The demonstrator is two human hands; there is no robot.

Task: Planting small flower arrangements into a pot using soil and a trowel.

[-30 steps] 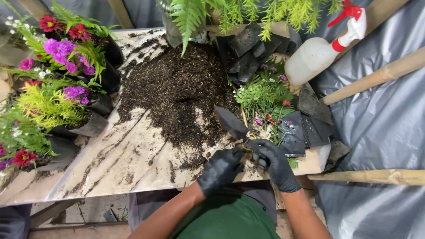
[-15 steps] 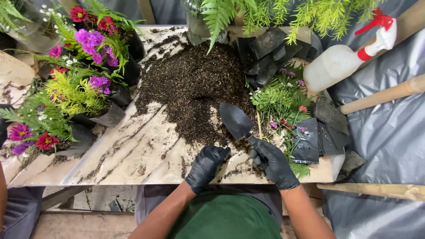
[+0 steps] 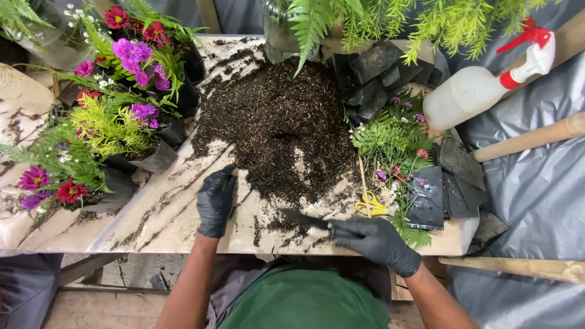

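Both hands wear thin black gloves with a slightly glossy, rubbery skin. The right hand is clenched around the handle of a small trowel, whose dark, flat, pointed blade lies low over the surface, tip toward the left, among scattered crumbs at the near edge of the soil. The left hand is released, fingers together and flat on the pale, streaked surface, just beside the left edge of the heap of soil, a loose, dark, crumbly mound flecked with pale fibres.

Just beyond the right hand lie scissors with yellow handles. Further right sit floppy black plastic planting bags and cut green sprigs. A translucent white spray bottle with a red trigger lies near the right edge. Potted flowers in pink, purple and red crowd the left.
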